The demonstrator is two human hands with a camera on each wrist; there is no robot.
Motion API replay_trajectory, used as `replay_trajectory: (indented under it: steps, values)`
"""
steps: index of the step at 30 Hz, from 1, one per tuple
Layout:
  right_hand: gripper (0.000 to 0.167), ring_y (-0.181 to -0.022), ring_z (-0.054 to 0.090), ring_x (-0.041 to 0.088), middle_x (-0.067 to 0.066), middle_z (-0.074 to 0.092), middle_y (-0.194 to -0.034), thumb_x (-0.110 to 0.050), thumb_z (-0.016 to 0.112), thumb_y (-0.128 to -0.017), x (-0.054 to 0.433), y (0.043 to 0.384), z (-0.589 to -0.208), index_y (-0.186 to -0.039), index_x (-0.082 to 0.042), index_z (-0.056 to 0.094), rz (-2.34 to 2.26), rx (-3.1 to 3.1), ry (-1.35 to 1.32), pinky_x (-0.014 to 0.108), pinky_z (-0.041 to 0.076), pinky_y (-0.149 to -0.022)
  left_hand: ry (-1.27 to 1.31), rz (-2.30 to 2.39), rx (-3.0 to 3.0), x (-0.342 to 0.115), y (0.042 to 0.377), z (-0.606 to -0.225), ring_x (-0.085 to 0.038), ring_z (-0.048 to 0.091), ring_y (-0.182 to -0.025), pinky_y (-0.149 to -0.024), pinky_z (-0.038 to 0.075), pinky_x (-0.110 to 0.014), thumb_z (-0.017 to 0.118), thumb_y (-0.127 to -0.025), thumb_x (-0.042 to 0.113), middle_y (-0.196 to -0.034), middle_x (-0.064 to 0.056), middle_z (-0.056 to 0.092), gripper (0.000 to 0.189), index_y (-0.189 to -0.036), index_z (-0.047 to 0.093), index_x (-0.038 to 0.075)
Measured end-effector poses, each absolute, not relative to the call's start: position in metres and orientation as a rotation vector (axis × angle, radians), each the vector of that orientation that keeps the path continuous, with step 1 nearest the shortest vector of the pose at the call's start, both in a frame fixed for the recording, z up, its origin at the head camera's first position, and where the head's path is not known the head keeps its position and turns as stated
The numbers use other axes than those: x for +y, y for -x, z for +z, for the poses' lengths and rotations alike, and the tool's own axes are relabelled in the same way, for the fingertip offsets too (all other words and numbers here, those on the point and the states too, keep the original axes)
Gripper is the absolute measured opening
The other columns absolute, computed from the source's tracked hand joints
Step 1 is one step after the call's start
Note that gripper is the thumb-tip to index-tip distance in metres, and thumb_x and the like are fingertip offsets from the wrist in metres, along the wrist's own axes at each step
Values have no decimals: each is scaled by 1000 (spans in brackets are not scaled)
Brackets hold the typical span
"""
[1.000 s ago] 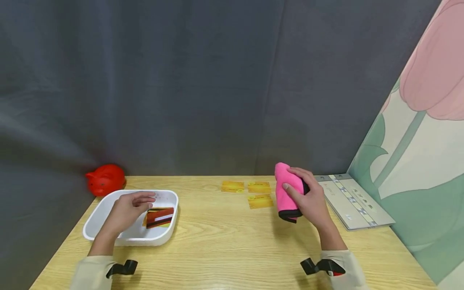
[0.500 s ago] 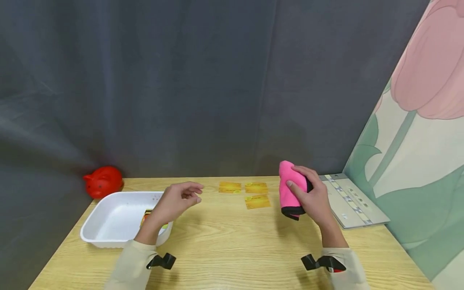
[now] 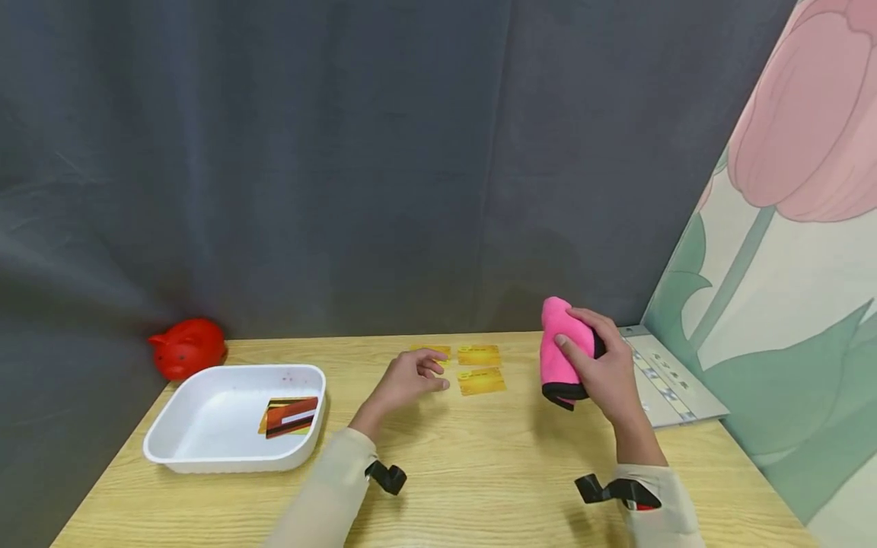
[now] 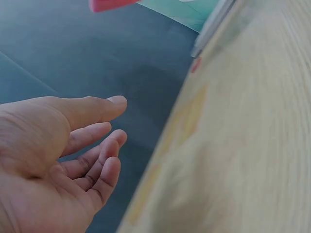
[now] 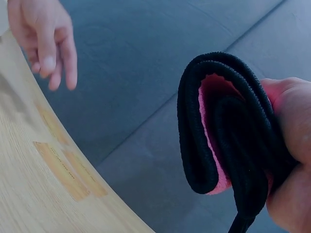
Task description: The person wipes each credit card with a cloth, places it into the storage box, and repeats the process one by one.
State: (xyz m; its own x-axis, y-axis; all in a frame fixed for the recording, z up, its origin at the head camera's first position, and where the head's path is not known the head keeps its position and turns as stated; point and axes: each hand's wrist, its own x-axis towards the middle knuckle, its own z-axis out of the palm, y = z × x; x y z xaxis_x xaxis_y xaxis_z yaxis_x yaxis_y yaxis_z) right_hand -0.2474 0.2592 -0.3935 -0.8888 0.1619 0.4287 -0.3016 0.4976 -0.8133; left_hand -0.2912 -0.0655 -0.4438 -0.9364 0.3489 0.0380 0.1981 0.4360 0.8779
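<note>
My left hand [image 3: 400,384] reaches over the table at the front left of three golden cards, holding nothing, its fingers loosely bent. It partly covers the back-left card [image 3: 438,352]; the back-right card [image 3: 479,355] and the front card [image 3: 482,381] lie flat beside it. In the left wrist view the thumb and fingers of this left hand [image 4: 53,155] are apart. My right hand [image 3: 606,373] grips a folded pink cloth [image 3: 560,346] with black edging, raised above the table. The right wrist view shows the cloth's layered black edges [image 5: 194,131].
A white plastic tray [image 3: 199,415] stands at the left, with several red and yellow cards [image 3: 291,417] inside. Behind it sits a red piggy bank [image 3: 188,348]. At the right a flat grey album-like book [image 3: 674,388] lies near the wall. A dark curtain [image 3: 384,167] hangs behind the table.
My left hand has moved right, from above the white tray to the golden cards, with nothing in it. My right hand keeps its grip on the pink cloth and has shifted slightly right.
</note>
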Motion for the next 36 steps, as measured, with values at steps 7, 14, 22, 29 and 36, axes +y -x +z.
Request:
replay_trajectory:
  steps: [7, 14, 22, 29, 36]
  values:
    - [53, -117, 47, 11, 3, 52, -149, -25, 74, -96, 263, 248, -395, -147, -22, 58, 1399, -2282, -93, 8, 48, -81, -390, 1596, 2454, -44, 310, -470, -19, 65, -98, -82, 57, -36, 78, -93, 19, -115, -9, 70, 48, -138, 64, 9]
    - [55, -118, 46, 13, 4, 50, -151, -26, 73, -97, 267, 248, -398, -149, -21, 56, 1430, -2289, -55, 8, 49, -80, -324, 1596, 2424, -31, 319, -488, -18, 63, -95, -86, 55, -35, 83, -88, 19, -112, -8, 69, 49, -133, 67, 9]
    - [53, -116, 47, 11, 4, 51, -149, -24, 73, -97, 268, 248, -395, -148, -20, 57, 1430, -2273, -63, 8, 49, -81, -373, 1476, 2475, -29, 324, -484, -15, 51, -80, -80, 47, -31, 86, -84, 15, -91, -1, 62, 57, -135, 64, 5]
    - [54, -116, 47, 10, 4, 51, -149, -25, 72, -98, 268, 249, -395, -148, -20, 56, 1424, -2287, -72, 8, 48, -82, -389, 1365, 2552, -28, 325, -485, -16, 51, -79, -76, 47, -31, 85, -85, 18, -95, -3, 61, 53, -132, 66, 4]
    - [53, -116, 46, 12, 3, 51, -148, -25, 72, -97, 267, 250, -395, -148, -21, 56, 1423, -2287, -88, 9, 48, -81, -392, 1340, 2607, -24, 322, -485, -16, 46, -74, -72, 42, -31, 83, -88, 15, -88, -3, 56, 46, -130, 68, 4]
